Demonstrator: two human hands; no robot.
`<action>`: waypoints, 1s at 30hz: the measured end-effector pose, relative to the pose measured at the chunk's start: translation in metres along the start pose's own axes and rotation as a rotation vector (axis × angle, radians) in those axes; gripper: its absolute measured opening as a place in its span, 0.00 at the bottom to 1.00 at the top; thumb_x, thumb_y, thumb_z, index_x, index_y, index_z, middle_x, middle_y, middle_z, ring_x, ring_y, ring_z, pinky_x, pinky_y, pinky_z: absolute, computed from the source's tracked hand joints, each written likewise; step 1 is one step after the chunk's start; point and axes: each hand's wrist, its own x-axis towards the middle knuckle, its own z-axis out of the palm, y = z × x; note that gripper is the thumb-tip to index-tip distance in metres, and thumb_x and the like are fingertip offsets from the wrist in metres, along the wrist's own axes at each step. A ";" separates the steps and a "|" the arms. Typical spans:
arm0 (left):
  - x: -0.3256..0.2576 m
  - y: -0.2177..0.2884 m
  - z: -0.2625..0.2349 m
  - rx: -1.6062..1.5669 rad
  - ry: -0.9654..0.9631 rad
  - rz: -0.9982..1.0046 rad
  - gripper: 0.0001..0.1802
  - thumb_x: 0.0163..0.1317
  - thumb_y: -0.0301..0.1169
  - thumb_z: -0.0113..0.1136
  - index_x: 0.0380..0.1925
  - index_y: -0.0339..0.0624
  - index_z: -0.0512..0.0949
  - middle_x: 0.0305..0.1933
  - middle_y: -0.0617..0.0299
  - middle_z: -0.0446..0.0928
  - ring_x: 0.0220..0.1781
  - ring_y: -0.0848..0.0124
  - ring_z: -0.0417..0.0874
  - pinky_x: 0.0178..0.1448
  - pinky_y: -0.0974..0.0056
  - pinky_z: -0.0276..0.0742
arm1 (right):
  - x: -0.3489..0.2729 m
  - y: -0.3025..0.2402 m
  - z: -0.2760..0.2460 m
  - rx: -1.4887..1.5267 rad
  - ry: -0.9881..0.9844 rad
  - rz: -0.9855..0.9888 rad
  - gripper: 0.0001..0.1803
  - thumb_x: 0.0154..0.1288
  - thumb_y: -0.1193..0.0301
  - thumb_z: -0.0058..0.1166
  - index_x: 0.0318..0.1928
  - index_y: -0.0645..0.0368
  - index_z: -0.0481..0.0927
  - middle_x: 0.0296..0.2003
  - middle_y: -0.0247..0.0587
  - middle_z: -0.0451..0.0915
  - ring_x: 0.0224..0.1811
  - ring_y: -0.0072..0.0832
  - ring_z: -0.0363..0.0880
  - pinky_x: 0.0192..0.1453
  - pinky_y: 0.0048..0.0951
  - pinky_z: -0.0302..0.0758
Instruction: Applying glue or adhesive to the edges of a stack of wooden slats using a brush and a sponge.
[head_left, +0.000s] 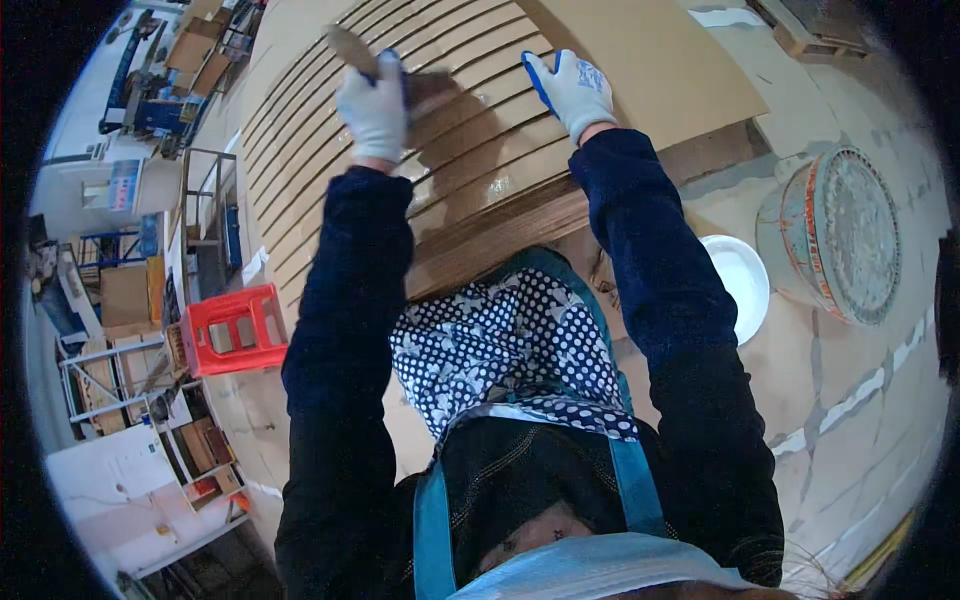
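Note:
A stack of brown cardboard sheets (500, 235) lies in front of me, its upper face crossed by dark parallel lines and shining in patches as if wet. My left hand (374, 112), in a white glove with blue fingertips, is closed around a brown brush-like tool (352, 52), blurred and partly hidden by the glove. A dark shadow falls across the sheets beside that hand. My right hand (578, 92), gloved alike, rests on the lined surface near its right edge, fingers stretched out and apart. Under its palm side, any contact is hidden.
A plain cardboard sheet (680, 80) extends to the right of the lined stack. Further right stand a white basin (738, 285) and a large lidded bucket (845, 240). A red plastic stool (235, 332) is at left, with metal racks (110, 385) beyond it.

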 end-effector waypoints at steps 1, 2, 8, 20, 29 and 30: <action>-0.019 0.000 0.003 0.103 -0.146 -0.035 0.20 0.63 0.43 0.58 0.26 0.34 0.76 0.21 0.48 0.78 0.24 0.54 0.80 0.32 0.56 0.72 | 0.000 -0.001 0.000 -0.018 0.020 -0.001 0.37 0.63 0.38 0.41 0.41 0.64 0.78 0.32 0.53 0.82 0.42 0.47 0.80 0.51 0.45 0.72; -0.048 0.002 0.006 0.050 0.014 0.002 0.19 0.63 0.42 0.58 0.25 0.34 0.76 0.23 0.46 0.78 0.27 0.52 0.82 0.33 0.55 0.72 | 0.000 -0.001 0.000 -0.018 0.013 -0.001 0.37 0.63 0.38 0.41 0.41 0.64 0.78 0.32 0.52 0.82 0.42 0.47 0.80 0.51 0.45 0.72; -0.161 0.025 -0.041 -0.169 -0.220 -0.090 0.12 0.58 0.30 0.64 0.19 0.38 0.76 0.15 0.57 0.73 0.16 0.67 0.73 0.23 0.62 0.66 | 0.002 0.000 -0.002 0.010 -0.028 -0.001 0.35 0.63 0.40 0.42 0.43 0.64 0.79 0.39 0.59 0.82 0.46 0.50 0.80 0.52 0.46 0.73; -0.146 0.039 -0.028 -0.053 -0.204 -0.085 0.12 0.57 0.36 0.65 0.33 0.39 0.78 0.25 0.49 0.77 0.25 0.53 0.79 0.30 0.56 0.74 | -0.002 -0.001 0.000 0.038 0.049 -0.020 0.32 0.64 0.43 0.44 0.36 0.64 0.77 0.35 0.60 0.81 0.42 0.51 0.80 0.48 0.48 0.73; -0.091 -0.044 -0.118 -0.078 0.313 -0.186 0.15 0.64 0.35 0.59 0.23 0.36 0.76 0.17 0.64 0.72 0.19 0.76 0.69 0.24 0.65 0.64 | 0.001 0.005 0.004 0.021 0.073 -0.040 0.31 0.64 0.42 0.43 0.36 0.62 0.76 0.33 0.58 0.81 0.41 0.49 0.81 0.47 0.47 0.73; -0.089 -0.052 -0.123 0.009 0.370 -0.242 0.15 0.64 0.36 0.60 0.23 0.36 0.75 0.18 0.63 0.72 0.20 0.76 0.69 0.25 0.64 0.65 | 0.001 0.004 0.004 0.015 0.069 -0.037 0.31 0.64 0.42 0.43 0.35 0.62 0.76 0.33 0.57 0.81 0.41 0.49 0.81 0.47 0.47 0.73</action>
